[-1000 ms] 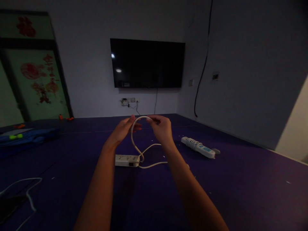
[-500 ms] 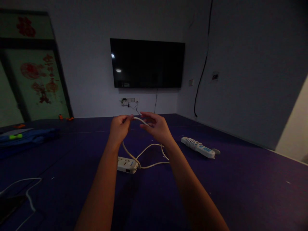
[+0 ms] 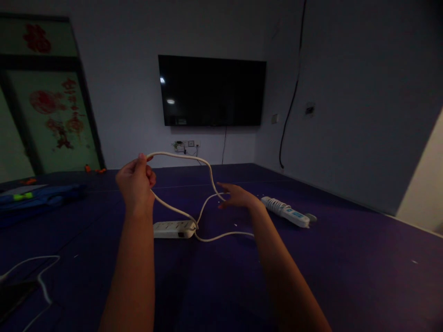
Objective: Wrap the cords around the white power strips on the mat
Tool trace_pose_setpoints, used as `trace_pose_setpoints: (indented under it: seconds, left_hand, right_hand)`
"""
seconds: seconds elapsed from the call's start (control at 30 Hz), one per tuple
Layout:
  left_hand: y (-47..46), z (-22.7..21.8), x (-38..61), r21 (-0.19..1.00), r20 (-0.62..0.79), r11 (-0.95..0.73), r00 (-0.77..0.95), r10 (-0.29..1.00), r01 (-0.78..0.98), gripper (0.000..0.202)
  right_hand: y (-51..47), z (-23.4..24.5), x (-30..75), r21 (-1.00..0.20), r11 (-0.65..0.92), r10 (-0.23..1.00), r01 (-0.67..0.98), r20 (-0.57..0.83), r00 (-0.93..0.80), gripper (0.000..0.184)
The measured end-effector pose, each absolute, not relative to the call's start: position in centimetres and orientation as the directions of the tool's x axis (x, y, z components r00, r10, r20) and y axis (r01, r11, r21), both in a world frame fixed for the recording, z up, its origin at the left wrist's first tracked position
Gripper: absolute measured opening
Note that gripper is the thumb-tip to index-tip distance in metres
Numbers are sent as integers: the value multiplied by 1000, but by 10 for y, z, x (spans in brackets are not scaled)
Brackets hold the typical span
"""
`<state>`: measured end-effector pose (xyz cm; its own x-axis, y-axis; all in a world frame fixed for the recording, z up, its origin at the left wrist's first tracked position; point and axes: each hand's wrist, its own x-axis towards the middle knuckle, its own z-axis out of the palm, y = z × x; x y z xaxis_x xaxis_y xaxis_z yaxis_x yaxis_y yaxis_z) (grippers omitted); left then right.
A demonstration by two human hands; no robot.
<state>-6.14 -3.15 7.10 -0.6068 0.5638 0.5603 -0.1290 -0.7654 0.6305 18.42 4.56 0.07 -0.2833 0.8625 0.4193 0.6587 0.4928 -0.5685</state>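
Observation:
My left hand (image 3: 136, 180) is raised and closed on a loop of white cable (image 3: 183, 157). The cable arcs from that hand to the right, drops toward my right hand (image 3: 237, 197), and runs back down to a white power strip (image 3: 174, 229) lying on the dark purple floor (image 3: 346, 258). My right hand is low and open, fingers stretched out flat, touching or just beside the cable where it comes down. More of the cable curls on the floor beneath my right wrist.
A second power strip (image 3: 286, 211) with its cable wound around it lies to the right. A loose white cable (image 3: 38, 272) sits at the lower left, a blue object (image 3: 41, 196) at the far left. A wall-mounted television (image 3: 212, 91) hangs ahead above wall sockets (image 3: 185, 145).
My hands have drawn apart: the left pulled the cable up and to the left, the right let go, opened and dropped lower. The power strip slid slightly left.

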Motion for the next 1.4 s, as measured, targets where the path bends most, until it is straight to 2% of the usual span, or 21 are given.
trace_pose_setpoints:
  seconds: [0.13,0.23,0.33,0.4,0.47,0.53,0.6,0.7,0.77,0.87,0.97,1.17,1.3,1.4]
  left_hand:
    - [-33,71,-62,597,557,-794,-653,513,-115,24]
    - [-34,72,-62,574,548,-809,-673,497,-130,28]
    - [-33,72,-62,593,531,-790,-663,528,-155,28]
    - [-32,71,-63,623,512,-765,-653,558,-165,25]
    - [-29,70,-63,646,496,-744,-648,578,-170,22]
    - [-25,68,-64,660,495,-732,-638,590,-166,21]
    - [-19,65,-65,680,506,-719,-616,604,-146,23]
    - [-9,58,-65,728,528,-681,-571,629,-77,28]
    - [-2,53,-62,762,549,-647,-529,647,-2,33]
    - [7,45,-51,803,564,-592,-408,718,66,40]
    - [11,38,-34,843,521,-538,-277,807,19,44]
    - [14,30,-14,944,324,-323,-3,946,-61,66]
    - [10,30,-17,960,269,-233,272,924,-155,75]
    - [3,31,-21,962,268,-206,462,845,-181,72]
  right_hand:
    - [56,-11,185,-436,449,884,780,346,-316,53]
    - [60,-14,184,-365,467,846,806,450,-286,34]
    - [60,-10,184,-385,477,803,790,557,-213,22]
    - [58,-3,183,-462,497,770,734,625,-128,16]
    - [53,6,183,-585,504,748,635,664,18,11]
    - [46,16,182,-715,514,743,474,647,171,22]
    - [38,26,183,-794,554,752,250,606,257,34]
    - [26,38,187,-782,619,767,-71,582,272,46]
    - [20,44,190,-728,653,756,-210,606,248,46]
    - [17,50,192,-637,687,723,-349,649,237,40]
    - [18,53,189,-579,689,713,-436,650,264,32]
    - [19,54,180,-508,611,762,-608,585,278,21]
    - [17,55,176,-459,566,789,-685,541,290,18]
    - [16,56,174,-415,527,817,-741,488,308,18]
